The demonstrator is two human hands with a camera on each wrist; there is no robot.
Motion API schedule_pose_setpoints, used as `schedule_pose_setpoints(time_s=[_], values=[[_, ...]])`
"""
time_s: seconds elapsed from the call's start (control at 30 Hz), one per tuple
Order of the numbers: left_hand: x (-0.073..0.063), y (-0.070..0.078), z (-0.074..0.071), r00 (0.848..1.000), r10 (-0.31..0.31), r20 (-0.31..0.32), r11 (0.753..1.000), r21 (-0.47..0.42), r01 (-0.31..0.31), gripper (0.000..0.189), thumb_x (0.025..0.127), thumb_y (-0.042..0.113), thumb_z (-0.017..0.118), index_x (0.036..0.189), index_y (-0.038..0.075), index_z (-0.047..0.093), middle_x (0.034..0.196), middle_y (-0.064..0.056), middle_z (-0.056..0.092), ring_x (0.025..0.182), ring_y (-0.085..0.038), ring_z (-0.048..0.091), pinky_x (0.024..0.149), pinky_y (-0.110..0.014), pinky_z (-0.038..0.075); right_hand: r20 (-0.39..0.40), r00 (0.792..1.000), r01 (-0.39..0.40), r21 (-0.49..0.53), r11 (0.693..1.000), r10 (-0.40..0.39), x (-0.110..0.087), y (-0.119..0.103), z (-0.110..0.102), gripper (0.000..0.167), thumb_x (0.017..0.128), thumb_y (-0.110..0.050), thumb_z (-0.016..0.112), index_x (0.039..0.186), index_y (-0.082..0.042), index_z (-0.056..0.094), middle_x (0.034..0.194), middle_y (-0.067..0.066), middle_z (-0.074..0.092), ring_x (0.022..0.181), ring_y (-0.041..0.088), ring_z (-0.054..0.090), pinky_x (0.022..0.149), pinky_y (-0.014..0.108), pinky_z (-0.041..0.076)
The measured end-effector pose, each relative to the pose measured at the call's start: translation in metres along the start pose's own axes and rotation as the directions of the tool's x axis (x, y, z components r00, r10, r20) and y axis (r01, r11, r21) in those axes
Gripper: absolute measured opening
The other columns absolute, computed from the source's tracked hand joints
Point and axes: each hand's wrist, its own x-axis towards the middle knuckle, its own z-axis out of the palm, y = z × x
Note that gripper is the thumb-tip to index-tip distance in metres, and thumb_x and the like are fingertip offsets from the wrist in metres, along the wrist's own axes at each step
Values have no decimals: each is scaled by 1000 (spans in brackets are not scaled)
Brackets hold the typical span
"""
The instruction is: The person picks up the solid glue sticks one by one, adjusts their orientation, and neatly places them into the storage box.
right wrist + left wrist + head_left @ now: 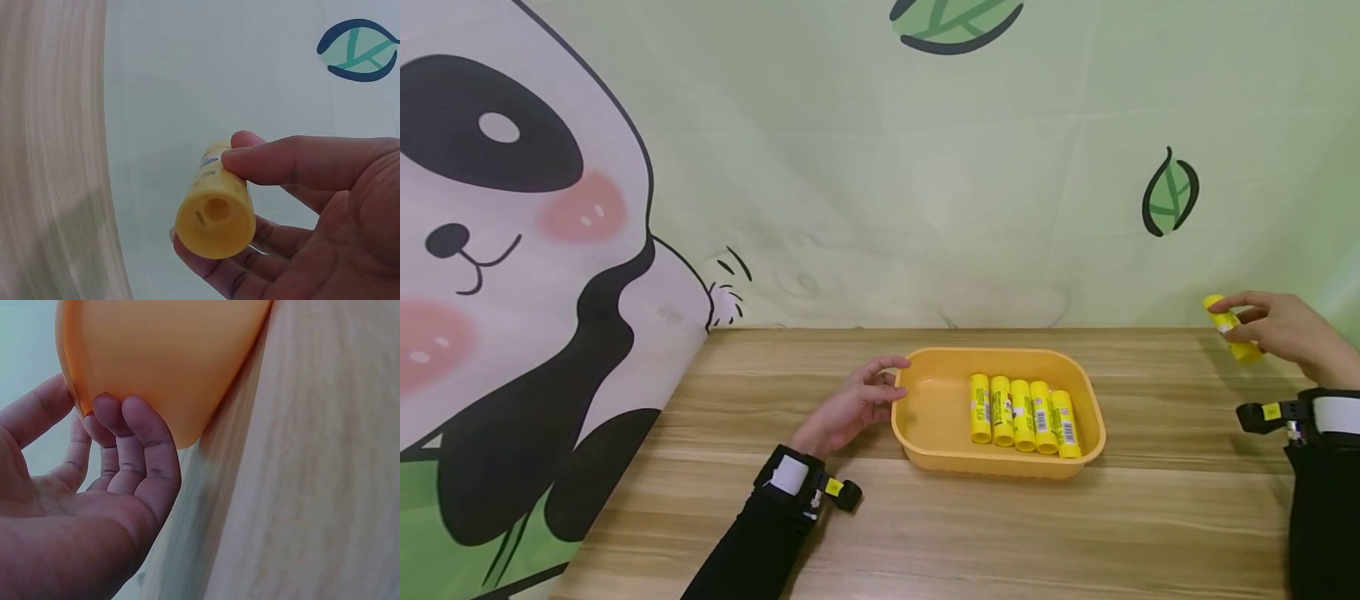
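Observation:
At the basket's left end, my left hand (850, 404) grips the rim, with its fingertips against the outer wall. The basket (932, 421) is a shallow orange-yellow plastic one; its smooth end wall (162, 356) fills the top of the left wrist view. Several yellow glue sticks (1022, 415) lie side by side in its right half. Far to the right, my right hand (1285, 329) holds another yellow glue stick (1246, 350) above the table, tilted, between thumb and fingers. The right wrist view shows that stick's hollow round end (215, 225) facing the camera.
Both hands are over a wood-grain table (985, 533). Along its back edge hangs a pale green cloth (850, 208) printed with leaves and a large panda (550, 250) at the left. A small camera (842, 493) is strapped to each wrist.

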Motion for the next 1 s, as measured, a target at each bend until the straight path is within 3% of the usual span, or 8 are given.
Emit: schedule_pose_setpoints(time_s=[0.23, 0.5, 1.0], values=[[0, 0, -1, 1000, 9, 1, 1000, -2, -9, 52, 101, 3, 59, 150, -1, 41, 105, -3, 55, 94, -19, 58, 82, -31, 54, -4, 1000, 8, -3, 1000, -8, -1, -7, -1, 46, 102, -3, 53, 142, 16, 39, 136, 53, 32, 108, 56, 52, 70, 34, 51], [-2, 0, 0, 1000, 5, -2, 1000, -11, -5, 51, 102, 3, 58, 150, -1, 42, 105, -3, 54, 93, -19, 58, 81, -30, 53, 5, 1000, 29, 8, 1000, -29, 0, -12, 2, 45, 102, 0, 53, 141, 17, 39, 138, 51, 31, 116, 61, 45, 71, 33, 51], [-1, 0, 1, 1000, 12, -2, 1000, -12, -12, 52, 102, 2, 57, 150, -3, 39, 105, -3, 53, 94, -19, 57, 83, -31, 54, 24, 998, 57, -12, 998, -57, -1, -21, 7, 44, 101, 0, 52, 141, 16, 42, 139, 50, 32, 118, 62, 45, 76, 39, 53]])
